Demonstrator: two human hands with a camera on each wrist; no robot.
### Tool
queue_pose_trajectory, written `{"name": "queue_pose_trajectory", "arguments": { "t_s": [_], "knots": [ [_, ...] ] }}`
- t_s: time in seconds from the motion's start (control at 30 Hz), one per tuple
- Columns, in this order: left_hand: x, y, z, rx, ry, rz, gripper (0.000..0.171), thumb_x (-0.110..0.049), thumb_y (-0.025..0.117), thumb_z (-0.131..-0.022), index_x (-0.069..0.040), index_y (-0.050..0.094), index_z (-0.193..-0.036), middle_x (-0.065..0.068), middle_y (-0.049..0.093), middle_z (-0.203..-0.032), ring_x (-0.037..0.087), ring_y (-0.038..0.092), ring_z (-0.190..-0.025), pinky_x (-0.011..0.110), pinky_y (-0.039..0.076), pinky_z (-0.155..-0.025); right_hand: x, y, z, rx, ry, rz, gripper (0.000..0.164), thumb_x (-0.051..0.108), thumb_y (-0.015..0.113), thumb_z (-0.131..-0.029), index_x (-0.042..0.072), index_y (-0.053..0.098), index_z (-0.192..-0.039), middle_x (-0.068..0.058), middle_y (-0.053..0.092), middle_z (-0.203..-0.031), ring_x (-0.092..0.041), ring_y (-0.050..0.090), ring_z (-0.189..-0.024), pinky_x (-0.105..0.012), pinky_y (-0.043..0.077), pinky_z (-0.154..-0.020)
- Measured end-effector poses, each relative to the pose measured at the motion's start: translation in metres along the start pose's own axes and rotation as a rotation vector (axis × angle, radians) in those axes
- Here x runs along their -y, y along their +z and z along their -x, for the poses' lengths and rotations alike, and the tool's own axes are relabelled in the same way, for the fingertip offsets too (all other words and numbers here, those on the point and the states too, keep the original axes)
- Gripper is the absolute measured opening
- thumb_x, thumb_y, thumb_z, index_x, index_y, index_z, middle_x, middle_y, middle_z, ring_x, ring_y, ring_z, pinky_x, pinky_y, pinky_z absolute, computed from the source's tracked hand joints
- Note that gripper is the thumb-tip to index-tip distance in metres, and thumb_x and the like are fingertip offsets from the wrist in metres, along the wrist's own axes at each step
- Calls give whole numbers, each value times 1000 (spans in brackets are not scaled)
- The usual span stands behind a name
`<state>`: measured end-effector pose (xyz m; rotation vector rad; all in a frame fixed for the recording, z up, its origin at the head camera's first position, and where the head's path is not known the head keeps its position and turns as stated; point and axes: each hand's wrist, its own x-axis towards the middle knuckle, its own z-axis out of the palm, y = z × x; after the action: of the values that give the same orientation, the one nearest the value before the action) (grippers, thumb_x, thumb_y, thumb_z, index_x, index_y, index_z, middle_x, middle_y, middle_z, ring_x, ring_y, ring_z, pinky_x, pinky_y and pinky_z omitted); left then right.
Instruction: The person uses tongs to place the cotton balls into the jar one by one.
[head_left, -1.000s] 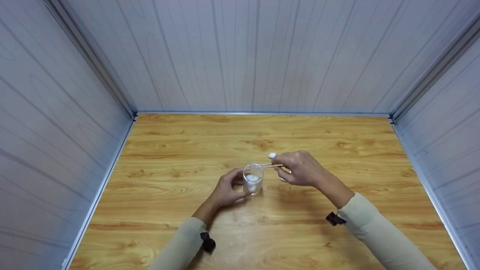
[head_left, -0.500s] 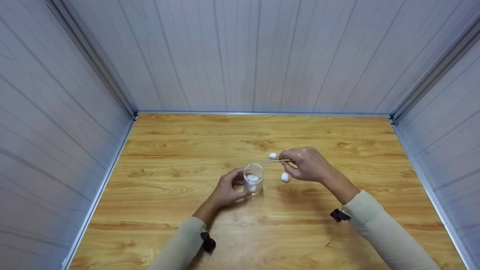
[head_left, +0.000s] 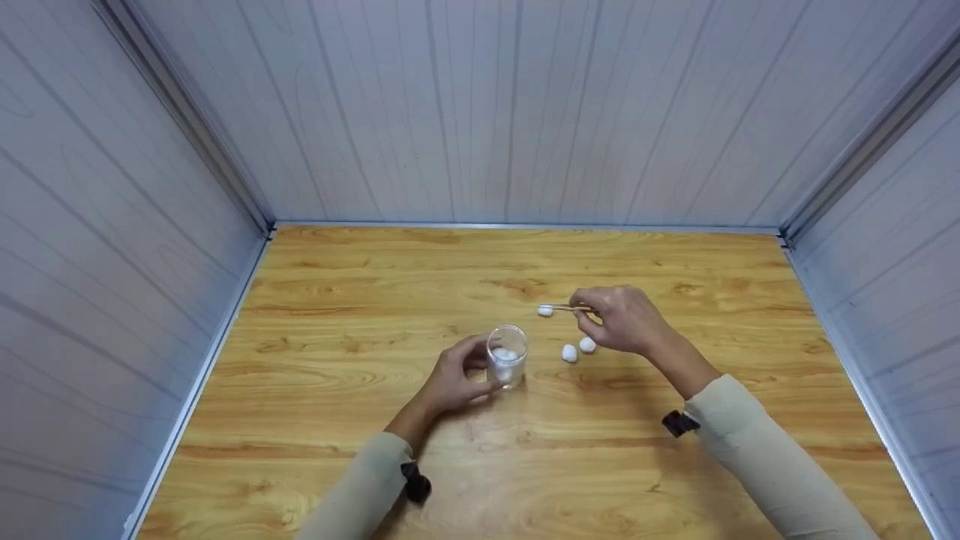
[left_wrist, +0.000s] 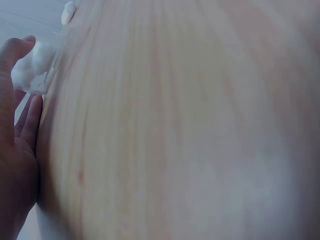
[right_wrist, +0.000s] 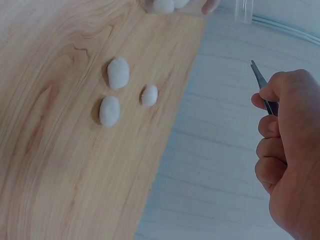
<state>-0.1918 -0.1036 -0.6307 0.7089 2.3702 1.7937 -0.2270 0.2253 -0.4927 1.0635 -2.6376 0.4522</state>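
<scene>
My left hand (head_left: 459,377) holds a clear glass cup (head_left: 517,373) on the table, thumb on the near side and fingers behind. White cotton balls (head_left: 505,355) lie inside it. With thumb and fingers my right hand (head_left: 621,319) pinches a pair of tweezers (head_left: 564,307), pointing left. In the head view the tweezer tips overlap the farthest loose cotton ball (head_left: 545,311). Two more, a left one (head_left: 569,353) and a right one (head_left: 587,345), lie between the cup and my right hand. The right wrist view shows the tweezers (right_wrist: 258,76) with their tips close together.
The wood-grain table (head_left: 360,300) is enclosed by pale panel walls, with a back wall (head_left: 480,112), a left wall (head_left: 112,262) and a right wall (head_left: 892,262). All loose cotton balls lie right of the cup.
My right hand has carried the tweezers from over the cup's mouth rightward and away to the far cotton ball, uncovering the two nearer ones. The left hand and cup stay put.
</scene>
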Motion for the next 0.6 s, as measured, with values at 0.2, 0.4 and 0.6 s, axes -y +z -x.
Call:
{"name": "queue_pose_trajectory", "arguments": {
  "t_s": [0.2,0.4,0.6],
  "knots": [
    [1,1,-1,-2,21,-14,68,-11,95,-90,0,65,-150,22,75,-142,38,74,-130,42,69,-108,-10,3,3,-16,8,27,8,8,74,-101,8,80,-107,-10,86,-90,-24,76,-66,-39,59,-53],
    [2,1,0,-11,14,-8,69,-12,96,-89,-1,66,-150,21,76,-141,35,75,-128,35,68,-108,-16,6,2,-11,20,49,8,10,74,-101,8,80,-106,-10,86,-89,-23,76,-65,-40,59,-52],
    [1,2,0,-20,7,-2,69,-12,97,-88,-1,67,-149,20,77,-138,31,75,-126,34,68,-107,-20,11,1,14,25,71,8,12,74,-102,7,79,-106,-10,86,-89,-21,69,-59,-38,54,-50]
  ]
}}
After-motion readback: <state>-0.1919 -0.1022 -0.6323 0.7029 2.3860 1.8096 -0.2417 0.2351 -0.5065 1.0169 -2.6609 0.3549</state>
